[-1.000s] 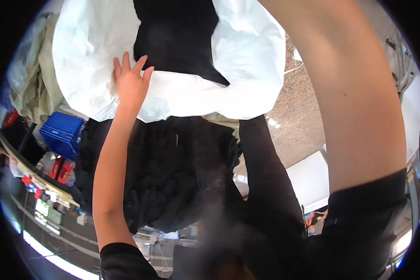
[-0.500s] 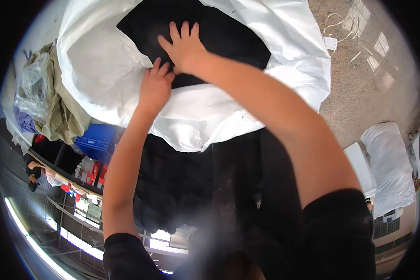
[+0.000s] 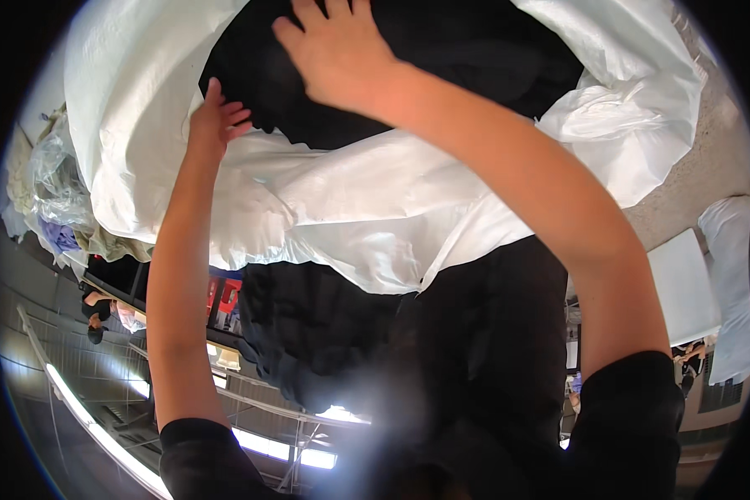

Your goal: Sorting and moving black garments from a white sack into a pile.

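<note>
Before me a large white sack (image 3: 133, 125) gapes wide, its rim crumpled and folded over. Dark black cloth (image 3: 475, 58) fills the opening. My right hand (image 3: 342, 54) reaches over the cloth with its fingers spread, holding nothing; the fingertips touch the picture's top edge. At the left part of the sack's rim is my left hand (image 3: 217, 121), its thumb raised and its fingers apart, close to the edge of the black cloth. Whether it touches the sack cannot be made out.
Clear plastic wrapping (image 3: 58, 175) lies on piled cloth at the left. Red containers (image 3: 223, 296) show behind my left forearm. A white panel (image 3: 683, 287) and a long white bundle (image 3: 732, 275) stand at the right. Another person (image 3: 98, 310) is far off at the left.
My hands have drawn apart: the left moved left toward the sack's rim, the right shifted up and slightly right. The sack appears larger and nearer, with more black cloth showing.
</note>
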A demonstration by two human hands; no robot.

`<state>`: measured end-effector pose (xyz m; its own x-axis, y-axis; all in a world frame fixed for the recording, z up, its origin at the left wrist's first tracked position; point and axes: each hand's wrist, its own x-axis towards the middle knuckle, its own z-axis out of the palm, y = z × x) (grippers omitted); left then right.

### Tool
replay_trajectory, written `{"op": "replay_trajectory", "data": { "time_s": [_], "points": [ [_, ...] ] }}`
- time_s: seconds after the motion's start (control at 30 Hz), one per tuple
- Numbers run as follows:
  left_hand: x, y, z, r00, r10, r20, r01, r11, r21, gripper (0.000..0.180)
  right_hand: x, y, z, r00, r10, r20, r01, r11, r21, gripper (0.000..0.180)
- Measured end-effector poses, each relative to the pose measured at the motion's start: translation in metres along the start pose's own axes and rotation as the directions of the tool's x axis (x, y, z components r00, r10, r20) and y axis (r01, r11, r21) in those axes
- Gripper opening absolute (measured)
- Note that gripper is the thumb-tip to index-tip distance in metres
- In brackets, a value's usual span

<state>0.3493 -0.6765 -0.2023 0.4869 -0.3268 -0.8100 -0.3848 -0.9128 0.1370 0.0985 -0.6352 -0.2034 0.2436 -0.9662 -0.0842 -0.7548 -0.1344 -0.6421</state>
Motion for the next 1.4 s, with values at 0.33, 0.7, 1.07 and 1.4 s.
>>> {"op": "replay_trajectory", "data": {
  "time_s": [0.33,0.7,1.07,1.4],
  "points": [
    [0.014,0.061,-0.006,0.983,0.168,0.077,-0.183,0.948,0.259,0.057,-0.002,-0.066,0.133,0.740,0.507,0.442,-0.606,0.787,0.113,0.042],
    [0.018,0.043,-0.020,0.989,0.111,0.093,-0.132,0.953,0.274,0.031,-0.053,0.010,0.004,0.687,0.209,0.696,-0.687,-0.126,0.716,0.034],
    [0.056,-0.033,0.044,0.796,0.431,-0.426,-0.411,0.900,0.142,0.038,-0.026,-0.009,0.021,0.556,0.068,0.828,-0.821,0.202,0.535,0.101],
    [0.016,-0.032,0.042,0.768,0.517,-0.377,-0.353,0.834,0.425,0.036,-0.054,0.037,-0.021,0.566,0.396,0.723,-0.732,-0.162,0.662,0.088]
  ]
}}
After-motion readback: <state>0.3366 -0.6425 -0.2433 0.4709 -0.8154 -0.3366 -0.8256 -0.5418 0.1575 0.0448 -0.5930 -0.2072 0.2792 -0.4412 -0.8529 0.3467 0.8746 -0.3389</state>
